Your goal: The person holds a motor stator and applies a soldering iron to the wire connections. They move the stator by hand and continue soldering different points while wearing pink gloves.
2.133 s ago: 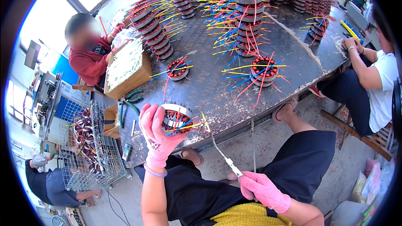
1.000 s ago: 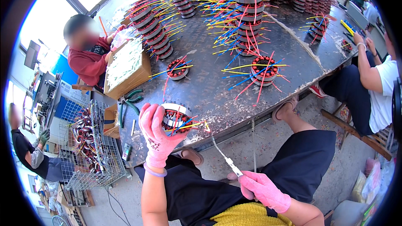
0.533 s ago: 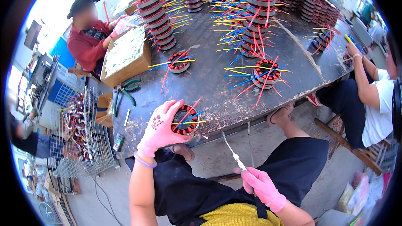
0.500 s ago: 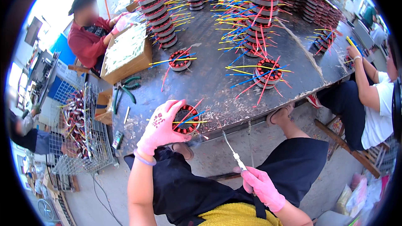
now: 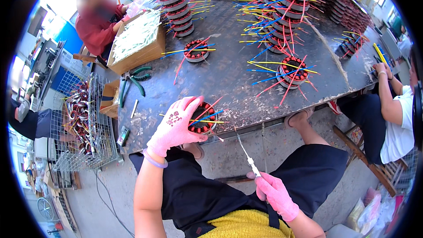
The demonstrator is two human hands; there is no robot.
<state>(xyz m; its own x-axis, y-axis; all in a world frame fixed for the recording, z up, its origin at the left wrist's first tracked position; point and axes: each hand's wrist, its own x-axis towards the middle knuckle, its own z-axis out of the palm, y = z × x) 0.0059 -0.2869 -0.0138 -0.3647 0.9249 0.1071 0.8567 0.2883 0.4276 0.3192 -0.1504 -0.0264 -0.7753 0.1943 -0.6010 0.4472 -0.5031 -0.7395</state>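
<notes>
My left hand (image 5: 175, 124), in a pink glove, grips a motor stator (image 5: 214, 118) by its side at the near table edge. The stator is a ring with red windings, and red, blue and yellow wire leads cross its opening. My gloved right hand (image 5: 277, 194), lower and to the right over my lap, is closed round a soldering iron (image 5: 252, 164) with a white collar and thin metal tip. That tip points up toward the stator's wires, apart from the ring. A short lead end hangs below the stator, near the tip.
Two stators (image 5: 197, 51) (image 5: 292, 73) lie singly on the dark table (image 5: 238, 86), with tall stator stacks (image 5: 176, 6) behind. Green-handled pliers (image 5: 135, 79) and a carton of pale strips (image 5: 137, 35) are at left. A wire basket (image 5: 83, 128) stands beside the table. Co-workers sit left and right.
The whole view has shifted, so the table's things appear higher and further right. My hands keep their grips on the stator and soldering iron. The right co-worker's hands have come lower.
</notes>
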